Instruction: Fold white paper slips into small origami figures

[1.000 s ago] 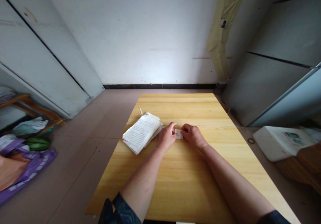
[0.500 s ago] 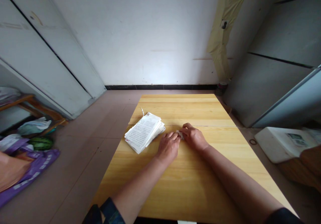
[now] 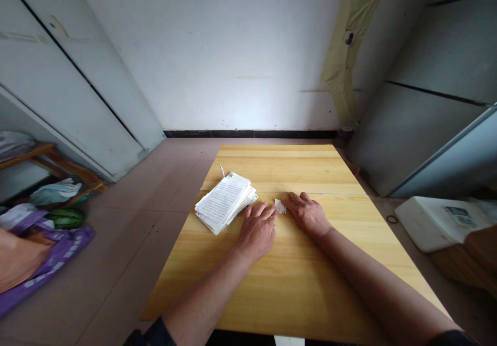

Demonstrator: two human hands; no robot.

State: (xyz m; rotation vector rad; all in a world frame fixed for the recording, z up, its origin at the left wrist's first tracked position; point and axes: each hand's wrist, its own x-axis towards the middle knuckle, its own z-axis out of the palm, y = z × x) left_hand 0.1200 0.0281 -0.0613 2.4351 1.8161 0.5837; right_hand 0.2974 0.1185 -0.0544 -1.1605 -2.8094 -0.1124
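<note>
A small piece of white paper (image 3: 280, 206) lies flat on the wooden table (image 3: 295, 284), between my two hands. My left hand (image 3: 259, 227) rests on the tabletop with its fingers spread, the fingertips at the paper's left edge. On the other side, my right hand (image 3: 308, 212) lies on the wood, fingers apart, its index fingertip close to the paper's right edge. Neither hand is gripping anything. Left of my left hand sits a loose stack of printed sheets (image 3: 224, 201), tilted at an angle, with a thin paper scrap (image 3: 222, 170) just behind it.
Beyond the table is a white wall (image 3: 248, 51). A white box (image 3: 430, 224) stands on the right near grey cabinet-like panels. On the floor at left are a purple bag (image 3: 66, 253), a watermelon (image 3: 66, 217) and a wooden rack (image 3: 58, 162).
My hands have moved slightly apart and their fingers have spread. More of the small paper shows between them, lying flat. The view has shifted a little.
</note>
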